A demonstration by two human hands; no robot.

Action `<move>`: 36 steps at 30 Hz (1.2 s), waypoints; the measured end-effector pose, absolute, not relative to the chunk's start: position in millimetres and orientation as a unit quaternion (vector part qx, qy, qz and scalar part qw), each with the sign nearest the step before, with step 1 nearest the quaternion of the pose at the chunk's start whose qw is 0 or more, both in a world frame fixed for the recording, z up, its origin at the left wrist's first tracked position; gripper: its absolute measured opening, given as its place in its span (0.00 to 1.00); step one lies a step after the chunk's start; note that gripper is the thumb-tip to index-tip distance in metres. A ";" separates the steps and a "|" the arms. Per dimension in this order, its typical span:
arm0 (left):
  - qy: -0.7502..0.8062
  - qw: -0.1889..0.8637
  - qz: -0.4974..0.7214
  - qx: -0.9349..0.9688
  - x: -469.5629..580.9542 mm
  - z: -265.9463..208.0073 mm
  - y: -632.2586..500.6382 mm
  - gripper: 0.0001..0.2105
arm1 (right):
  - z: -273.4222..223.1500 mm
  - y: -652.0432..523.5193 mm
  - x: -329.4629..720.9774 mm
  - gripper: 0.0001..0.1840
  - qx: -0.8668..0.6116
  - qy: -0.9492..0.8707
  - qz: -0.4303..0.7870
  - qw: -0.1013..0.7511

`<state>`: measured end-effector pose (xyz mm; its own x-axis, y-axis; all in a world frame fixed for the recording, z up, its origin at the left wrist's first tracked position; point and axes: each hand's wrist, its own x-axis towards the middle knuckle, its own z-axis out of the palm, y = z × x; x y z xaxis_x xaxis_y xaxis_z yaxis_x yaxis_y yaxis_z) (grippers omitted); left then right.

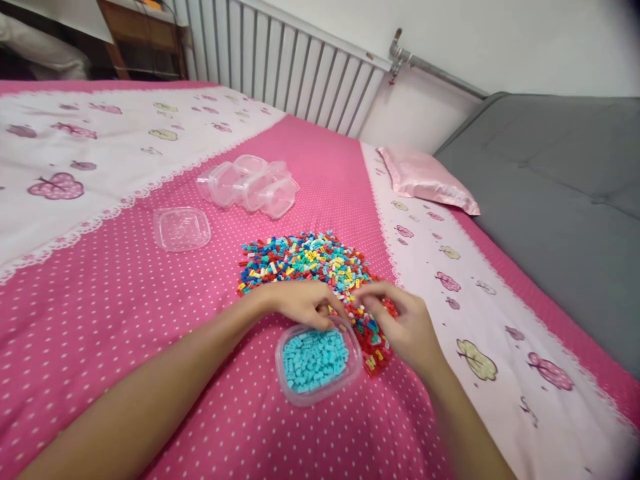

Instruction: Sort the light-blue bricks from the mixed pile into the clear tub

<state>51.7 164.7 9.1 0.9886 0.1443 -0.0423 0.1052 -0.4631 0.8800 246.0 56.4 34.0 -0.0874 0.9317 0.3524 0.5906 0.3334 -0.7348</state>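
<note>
A clear plastic container (353,363) holds many light-blue toy building bricks (315,360). Beyond it and to its right spreads a pile of mixed small bricks (310,257) in red, yellow, blue, white and turquoise. My left hand (307,303) hovers over the container's far rim, fingers curled and thumb pointing down toward the bricks. Whatever it may hold is hidden. Just right of it, my right hand (403,323) is over the pile's near right part, with thumb and forefinger close together. Anything between those fingertips is too small to make out.
Several clear empty containers (250,183) lie clustered beyond the pile, with a clear lid (183,229) to their left. All rest on a pink patterned bedspread (225,413). Farther back are a pink pillow (427,177), a grey headboard (550,180) and a white radiator (285,60).
</note>
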 end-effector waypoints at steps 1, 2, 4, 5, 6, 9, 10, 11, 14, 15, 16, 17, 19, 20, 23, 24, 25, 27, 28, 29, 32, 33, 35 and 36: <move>0.074 0.511 0.019 0.856 50.0 9.7 166.0 0.20 | 31.0 70.8 251.0 0.09 -0.557 -0.678 0.204 0.435; 0.075 0.509 0.019 0.857 48.0 10.3 167.5 0.20 | 26.3 84.8 256.5 0.10 -0.576 -0.648 0.197 0.458; 0.076 0.504 0.020 0.860 43.7 11.2 170.8 0.20 | 13.5 108.1 267.6 0.13 -0.592 -0.622 0.172 0.482; 0.077 0.502 0.022 0.861 41.7 11.4 172.3 0.20 | 6.4 115.9 272.6 0.14 -0.599 -0.611 0.157 0.494; 0.079 0.501 0.024 0.862 40.0 11.5 173.6 0.21 | -0.6 120.8 276.8 0.15 -0.605 -0.602 0.144 0.502; 0.090 0.498 0.028 0.862 37.8 11.4 175.1 0.21 | -16.9 121.0 284.6 0.15 -0.618 -0.599 0.122 0.494; 0.098 0.498 0.028 0.861 38.2 11.5 174.9 0.21 | -20.3 118.5 285.4 0.15 -0.619 -0.607 0.119 0.484; 0.106 0.495 0.029 0.862 39.0 11.7 174.5 0.20 | -22.9 115.9 285.4 0.14 -0.620 -0.616 0.117 0.472; 0.131 0.480 0.039 0.866 42.4 12.1 172.4 0.17 | -28.6 112.1 281.6 0.14 -0.629 -0.636 0.096 0.436; 0.136 0.475 0.043 0.869 43.5 12.0 171.6 0.17 | -30.4 112.5 279.7 0.14 -0.635 -0.638 0.084 0.426; 0.139 0.470 0.048 0.870 44.4 11.8 170.9 0.16 | -32.1 113.4 277.8 0.14 -0.642 -0.639 0.072 0.417; 0.140 0.468 0.050 0.871 45.1 11.5 170.1 0.16 | -33.7 114.6 276.0 0.15 -0.647 -0.640 0.062 0.410; 0.142 0.465 0.050 0.872 45.9 10.9 168.9 0.15 | -36.2 116.9 273.1 0.15 -0.655 -0.642 0.044 0.396; 0.143 0.465 0.048 0.872 46.1 10.6 168.5 0.15 | -37.0 117.7 272.0 0.15 -0.657 -0.643 0.038 0.391; 0.144 0.465 0.043 0.872 46.1 10.4 167.8 0.15 | -37.7 118.7 269.8 0.13 -0.662 -0.644 0.024 0.381; 0.144 0.466 0.042 0.872 46.2 10.5 167.6 0.15 | -37.6 118.8 269.2 0.13 -0.663 -0.645 0.023 0.380; 0.145 0.466 0.041 0.872 46.2 10.7 167.5 0.15 | -37.5 118.9 268.8 0.12 -0.662 -0.646 0.023 0.378; 0.145 0.467 0.040 0.871 46.4 11.3 167.2 0.15 | -37.2 119.4 268.0 0.11 -0.657 -0.652 0.028 0.377; 0.145 0.469 0.040 0.870 46.5 11.6 167.0 0.15 | -37.0 119.6 267.7 0.10 -0.654 -0.655 0.031 0.377; 0.144 0.470 0.039 0.870 46.6 11.9 166.9 0.15 | -36.8 119.9 267.6 0.10 -0.651 -0.657 0.035 0.379; 0.143 0.476 0.038 0.867 46.6 11.9 167.1 0.14 | -36.2 120.1 267.4 0.09 -0.644 -0.659 0.044 0.386; 0.141 0.478 0.038 0.866 46.6 11.6 167.4 0.14 | -35.9 119.8 267.4 0.08 -0.642 -0.659 0.048 0.389; 0.136 0.481 0.039 0.865 46.7 10.6 168.2 0.15 | -35.4 119.0 267.1 0.08 -0.638 -0.657 0.059 0.397; 0.134 0.483 0.040 0.865 46.9 10.0 168.5 0.16 | -35.1 118.5 267.0 0.08 -0.637 -0.655 0.064 0.402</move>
